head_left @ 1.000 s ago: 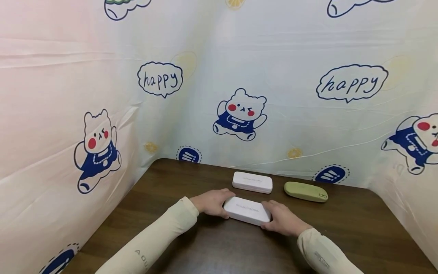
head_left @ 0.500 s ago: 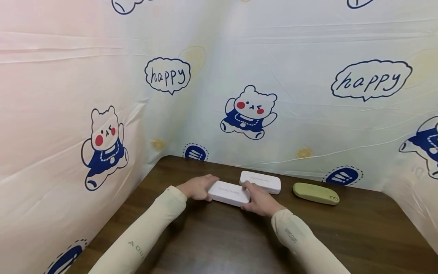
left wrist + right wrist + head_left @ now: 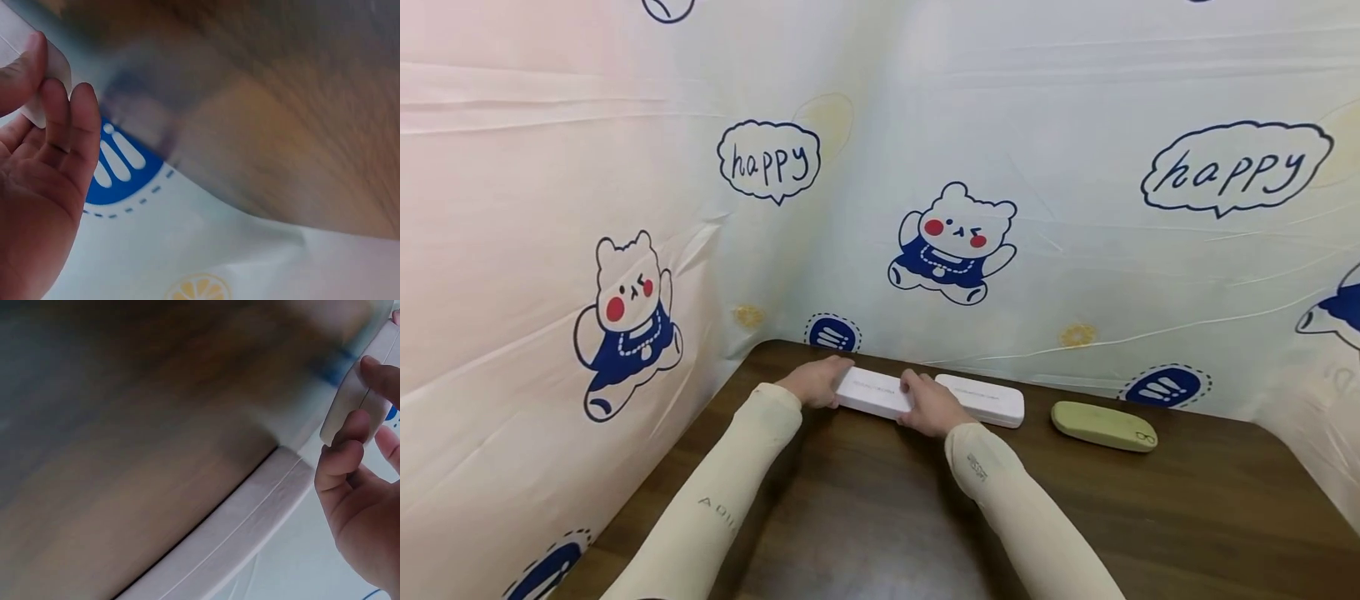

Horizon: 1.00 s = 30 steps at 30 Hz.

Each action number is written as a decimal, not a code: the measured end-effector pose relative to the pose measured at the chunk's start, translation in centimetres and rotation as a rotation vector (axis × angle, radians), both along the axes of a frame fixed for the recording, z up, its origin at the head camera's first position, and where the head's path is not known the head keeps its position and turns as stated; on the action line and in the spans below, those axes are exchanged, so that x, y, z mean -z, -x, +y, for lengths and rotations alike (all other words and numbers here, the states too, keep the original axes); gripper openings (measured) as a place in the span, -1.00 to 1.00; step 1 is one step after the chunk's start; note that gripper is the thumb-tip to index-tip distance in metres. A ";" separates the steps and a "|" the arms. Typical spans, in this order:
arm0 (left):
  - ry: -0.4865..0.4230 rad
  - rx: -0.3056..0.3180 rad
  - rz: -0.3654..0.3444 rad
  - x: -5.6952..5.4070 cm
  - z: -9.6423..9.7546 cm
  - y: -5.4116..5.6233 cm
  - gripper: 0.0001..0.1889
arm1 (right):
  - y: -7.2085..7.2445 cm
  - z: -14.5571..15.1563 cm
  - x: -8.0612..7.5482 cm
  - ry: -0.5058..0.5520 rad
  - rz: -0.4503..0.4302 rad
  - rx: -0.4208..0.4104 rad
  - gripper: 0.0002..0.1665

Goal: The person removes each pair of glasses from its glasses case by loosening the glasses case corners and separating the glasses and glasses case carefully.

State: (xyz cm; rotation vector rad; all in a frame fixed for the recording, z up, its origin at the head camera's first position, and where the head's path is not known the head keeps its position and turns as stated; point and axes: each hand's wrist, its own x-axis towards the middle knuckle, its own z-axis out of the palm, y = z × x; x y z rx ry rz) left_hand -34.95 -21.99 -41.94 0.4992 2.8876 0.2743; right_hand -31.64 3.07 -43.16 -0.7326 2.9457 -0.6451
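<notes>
A white glasses case (image 3: 871,393) with faint lettering on its lid lies between both hands near the back of the table. My left hand (image 3: 814,383) grips its left end; in the left wrist view the thumb and fingers (image 3: 57,112) close round that end. Its right end is held by my right hand (image 3: 931,406), with thumb and curled fingers (image 3: 340,453) on it in the right wrist view. A second white glasses case (image 3: 983,400) lies just right of the held one, partly hidden by the right hand. Further right is a green glasses case (image 3: 1105,426) with a small spectacles mark.
The dark wooden table (image 3: 850,517) runs back to a printed cloth (image 3: 1060,250) that hangs as a wall behind it. More of this cloth (image 3: 512,333) closes off the left side, with cartoon bears and "happy" bubbles on it.
Both hands have carried the white glasses case leftward and back, from in front of the second white case to its left side. The other two cases stay put; the head view shifts slightly.
</notes>
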 end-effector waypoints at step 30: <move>0.075 -0.056 -0.008 0.6 -2.8 1.5 -0.13 | 2.8 -4.0 0.7 -0.049 -0.077 0.038 -0.50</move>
